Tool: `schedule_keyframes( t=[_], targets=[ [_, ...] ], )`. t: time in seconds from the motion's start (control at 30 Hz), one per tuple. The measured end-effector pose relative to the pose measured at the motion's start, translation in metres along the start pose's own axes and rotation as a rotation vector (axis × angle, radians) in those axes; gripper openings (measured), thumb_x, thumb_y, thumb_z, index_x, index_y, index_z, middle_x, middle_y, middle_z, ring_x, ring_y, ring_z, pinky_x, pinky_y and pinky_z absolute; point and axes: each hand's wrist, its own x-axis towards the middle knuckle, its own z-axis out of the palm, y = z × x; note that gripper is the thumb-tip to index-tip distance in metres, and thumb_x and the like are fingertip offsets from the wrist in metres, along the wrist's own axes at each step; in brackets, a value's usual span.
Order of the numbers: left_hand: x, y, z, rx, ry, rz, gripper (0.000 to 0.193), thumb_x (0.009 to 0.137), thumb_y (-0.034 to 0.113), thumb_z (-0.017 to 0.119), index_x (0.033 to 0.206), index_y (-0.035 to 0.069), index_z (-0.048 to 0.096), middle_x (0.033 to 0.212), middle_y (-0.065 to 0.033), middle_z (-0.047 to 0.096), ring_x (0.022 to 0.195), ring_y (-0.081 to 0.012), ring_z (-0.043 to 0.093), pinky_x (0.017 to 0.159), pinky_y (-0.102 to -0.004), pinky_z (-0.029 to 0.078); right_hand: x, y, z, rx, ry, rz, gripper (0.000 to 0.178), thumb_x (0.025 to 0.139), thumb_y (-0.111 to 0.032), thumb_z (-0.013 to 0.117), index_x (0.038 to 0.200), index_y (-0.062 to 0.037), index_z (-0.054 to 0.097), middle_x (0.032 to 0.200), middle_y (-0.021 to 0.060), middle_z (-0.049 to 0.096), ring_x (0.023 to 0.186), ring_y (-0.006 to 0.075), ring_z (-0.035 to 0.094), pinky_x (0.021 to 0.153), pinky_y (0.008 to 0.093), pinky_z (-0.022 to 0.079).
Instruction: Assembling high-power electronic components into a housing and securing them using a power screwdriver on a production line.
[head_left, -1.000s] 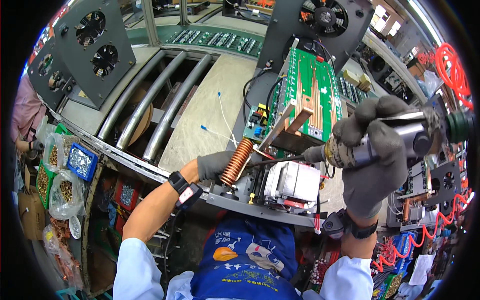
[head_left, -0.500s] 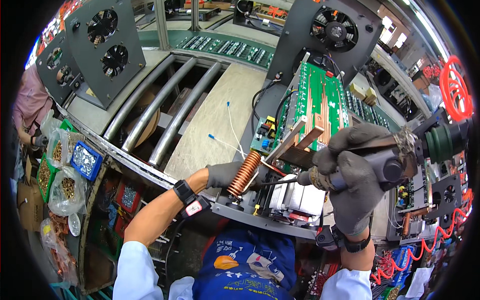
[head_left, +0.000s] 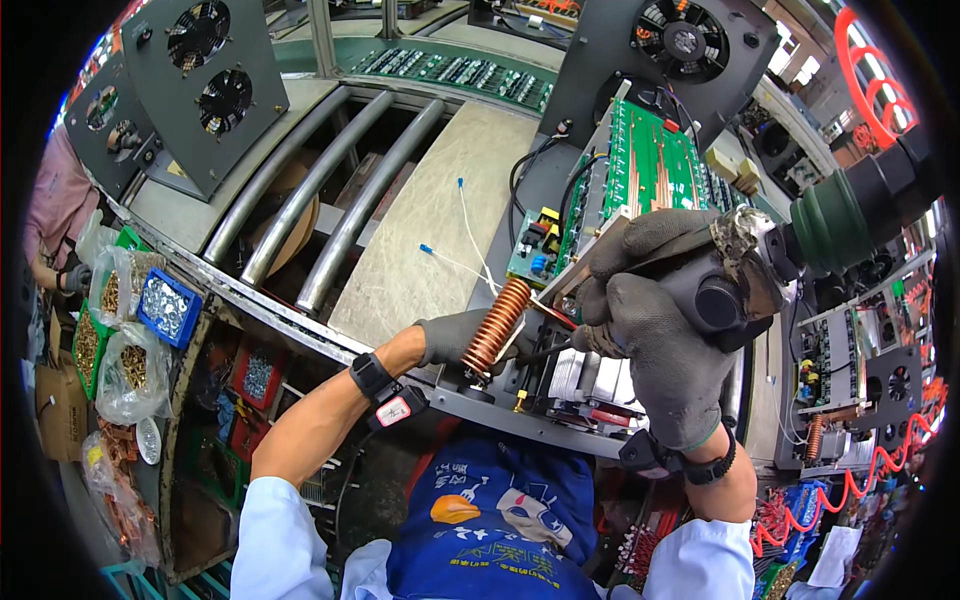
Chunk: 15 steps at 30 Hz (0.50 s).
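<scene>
My right hand (head_left: 668,345), in a dark grey glove, is wrapped round a dark power screwdriver (head_left: 718,302) with a green ribbed sleeve. The tool lies nearly level, and its long thin bit (head_left: 547,353) points left to just beside a copper coil (head_left: 498,325). Behind that coil sits my gloved left hand (head_left: 446,338); its fingers are mostly hidden, so their grip cannot be made out. The coil stands tilted at the front left corner of a grey metal chassis (head_left: 540,424). Next to it are a small circuit board (head_left: 535,250) and silvery-white blocks (head_left: 602,378). Where the bit ends is hidden.
A large green circuit board (head_left: 655,160) and a fan panel (head_left: 660,60) rise behind. White wires (head_left: 468,230) lie over a pale board (head_left: 420,240) beside metal rollers (head_left: 372,205). Screw bins (head_left: 170,312) stand at left; red coiled hoses (head_left: 850,480) hang at right.
My right hand and the power screwdriver have moved left, with the bit nearer the coil. My left hand stays behind the coil. The whole view has shifted slightly.
</scene>
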Motion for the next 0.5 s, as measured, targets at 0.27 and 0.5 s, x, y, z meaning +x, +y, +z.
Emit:
schedule_keyframes(
  t=[0.27,0.5],
  targets=[
    [-0.013,0.022,0.0,-0.468,0.281,-0.336,0.033,0.102,0.013,0.056,0.132,-0.002,0.062,0.101,-0.005,0.07,0.084,-0.008,0.066,0.075,-0.025,0.056,0.017,0.007,0.004,-0.077,0.093,-0.043,0.022,0.085,0.002,0.058,0.107,0.0002,0.059,0.086,0.0128,0.064,0.067,0.0186,0.066,0.052,0.0339,0.06],
    [-0.014,0.013,0.004,-0.489,0.471,-0.336,0.038,0.106,0.024,0.057,0.129,-0.005,0.06,0.1,-0.0075,0.071,0.082,-0.0107,0.069,0.07,-0.0266,0.059,0.008,0.009,0.004,-0.059,0.039,-0.03,0.024,0.087,0.0,0.06,0.111,0.0003,0.057,0.092,0.014,0.065,0.073,0.0208,0.069,0.055,0.034,0.063]
  ],
)
